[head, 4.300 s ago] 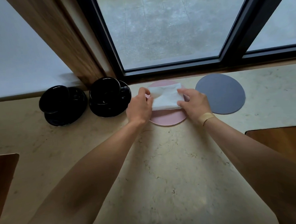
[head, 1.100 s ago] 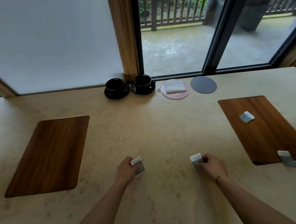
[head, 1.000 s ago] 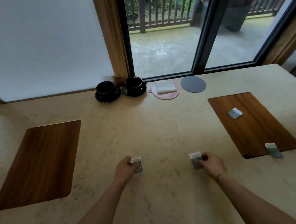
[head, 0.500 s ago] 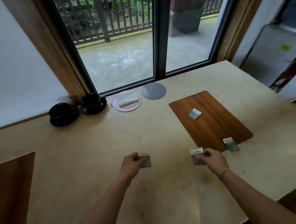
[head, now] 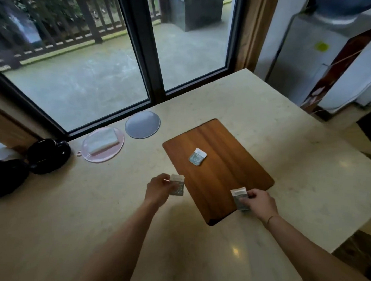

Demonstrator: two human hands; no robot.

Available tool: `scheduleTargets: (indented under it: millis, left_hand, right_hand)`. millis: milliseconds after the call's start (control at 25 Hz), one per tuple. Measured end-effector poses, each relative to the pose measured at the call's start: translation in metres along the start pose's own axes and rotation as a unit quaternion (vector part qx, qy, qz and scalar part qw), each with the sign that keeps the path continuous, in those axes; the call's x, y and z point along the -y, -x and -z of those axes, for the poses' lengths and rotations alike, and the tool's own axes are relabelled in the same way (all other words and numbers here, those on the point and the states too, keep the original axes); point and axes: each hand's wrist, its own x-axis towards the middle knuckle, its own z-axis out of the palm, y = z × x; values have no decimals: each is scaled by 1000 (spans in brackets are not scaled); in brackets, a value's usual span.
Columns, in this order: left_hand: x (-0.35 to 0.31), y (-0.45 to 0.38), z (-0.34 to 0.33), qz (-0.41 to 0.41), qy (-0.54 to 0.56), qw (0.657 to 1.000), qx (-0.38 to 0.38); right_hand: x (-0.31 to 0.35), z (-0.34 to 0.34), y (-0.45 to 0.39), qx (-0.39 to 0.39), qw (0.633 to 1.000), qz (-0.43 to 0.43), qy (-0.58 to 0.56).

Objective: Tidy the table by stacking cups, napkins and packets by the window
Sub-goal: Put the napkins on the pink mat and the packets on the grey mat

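We hold one small grey-and-white foil packet (head: 177, 185) pinched in the left hand (head: 159, 188) and another (head: 240, 198) in the right hand (head: 260, 203), above the worktop (head: 76, 210); judged light, thin and slippery, best gripped by their edges.

Beige stone table (head: 287, 139) under a black-framed window (head: 145, 56).
A brown rectangular wooden placemat (head: 225, 177) lies on it; a round grey coaster (head: 142, 124) and a round pink coaster (head: 108, 154) sit by the window.

2 bare forearms, no sleeves

Both arms are uncovered from the frame's lower edge to the hands; the right hand (head: 258, 203) has 1 thin dark band at its wrist, the left hand (head: 159, 188) wears nothing.
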Motion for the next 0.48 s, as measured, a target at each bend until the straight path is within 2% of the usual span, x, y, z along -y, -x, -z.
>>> scheduleTargets:
  millis: [240, 480]
  left_hand:
    - [-46, -52, -34, -44, -57, 997, 2]
    - [-70, -96, -66, -102, -156, 983, -5]
  right_hand:
    - [-14, 11, -16, 60, 998, -22, 29]
    - [-20, 5, -19, 51, 995, -11, 87]
